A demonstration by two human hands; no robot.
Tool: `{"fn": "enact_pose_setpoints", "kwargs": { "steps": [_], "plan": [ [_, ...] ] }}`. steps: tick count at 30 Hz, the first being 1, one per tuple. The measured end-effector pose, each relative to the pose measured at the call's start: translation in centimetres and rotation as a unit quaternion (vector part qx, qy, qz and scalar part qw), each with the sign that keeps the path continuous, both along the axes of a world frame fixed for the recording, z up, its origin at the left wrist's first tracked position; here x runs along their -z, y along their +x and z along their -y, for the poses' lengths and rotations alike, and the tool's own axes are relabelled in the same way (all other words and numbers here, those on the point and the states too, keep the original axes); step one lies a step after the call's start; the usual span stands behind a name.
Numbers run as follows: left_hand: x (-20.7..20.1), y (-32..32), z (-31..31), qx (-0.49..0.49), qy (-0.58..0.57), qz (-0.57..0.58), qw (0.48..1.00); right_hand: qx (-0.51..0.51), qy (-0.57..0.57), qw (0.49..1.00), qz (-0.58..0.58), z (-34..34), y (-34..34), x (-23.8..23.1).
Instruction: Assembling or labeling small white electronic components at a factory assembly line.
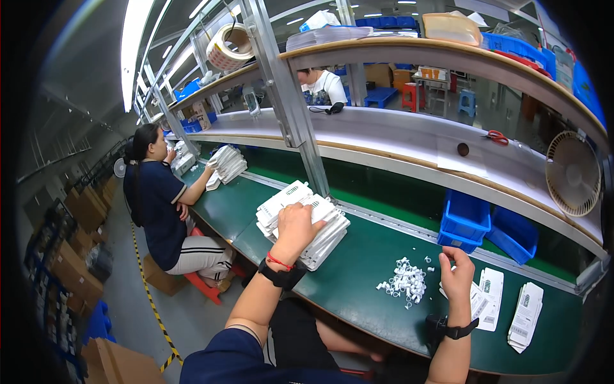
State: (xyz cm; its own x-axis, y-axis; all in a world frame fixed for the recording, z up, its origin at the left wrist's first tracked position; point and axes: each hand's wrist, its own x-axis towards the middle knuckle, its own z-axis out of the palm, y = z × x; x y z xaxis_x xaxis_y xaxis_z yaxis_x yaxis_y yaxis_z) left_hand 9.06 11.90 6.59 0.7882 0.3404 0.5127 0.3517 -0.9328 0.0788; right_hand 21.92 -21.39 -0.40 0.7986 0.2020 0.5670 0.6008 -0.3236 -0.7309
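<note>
A stack of white flat printed packets (329, 233) lies fanned and uneven on the green table in front of me. Over its top is my left hand (297, 225), fingers curled on an upper packet and thumb out to the right. To the right, my right hand (457, 278) is raised above the table with thumb and fingers apart; I see nothing in it. Partly behind that hand lie a few white flat packets (491, 297). Left of it is a loose pile of small white ring-shaped plastic pieces (407, 281). Another small stack of packets (526, 313) sits farther right.
Blue bins (464, 221) stand behind the ring pieces. A shelf (396, 157) crosses above the table's back, carrying red scissors (495, 137) and a fan (572, 173). A metal post (288, 96) rises behind the packet stack. On the left sits a co-worker (160, 198) handling similar packets.
</note>
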Motion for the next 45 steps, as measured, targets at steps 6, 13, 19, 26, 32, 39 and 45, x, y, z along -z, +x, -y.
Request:
{"fn": "enact_pose_setpoints", "kwargs": {
  "steps": [6,13,19,26,32,39,45],
  "plan": [
    [-0.5,0.3,5.4,0.133,0.019,0.109,0.985,0.074,-0.122,0.99,0.005,2.3,1.5,0.6],
    [1.8,6.2,11.2,0.386,-0.131,-0.111,0.906,0.141,-0.41,0.889,-0.145,4.1,1.2,-0.4],
    [8.3,10.7,11.8,0.435,-0.198,-0.186,0.858,0.112,-0.464,0.849,-0.224,3.2,0.8,-0.7],
    [10.4,11.1,11.9,0.487,-0.222,-0.136,0.833,0.156,-0.431,0.865,-0.203,4.0,0.9,0.1],
    [9.3,10.5,11.0,0.422,-0.256,-0.141,0.858,0.169,-0.413,0.879,-0.167,2.6,1.1,-1.0],
    [10.1,10.7,11.4,0.418,-0.251,-0.142,0.861,0.1,-0.35,0.911,-0.195,4.5,1.1,-0.8],
    [9.3,10.3,11.9,0.412,-0.264,-0.118,0.864,0.033,-0.041,0.978,-0.2,4.4,1.4,-1.0]
  ]
}}
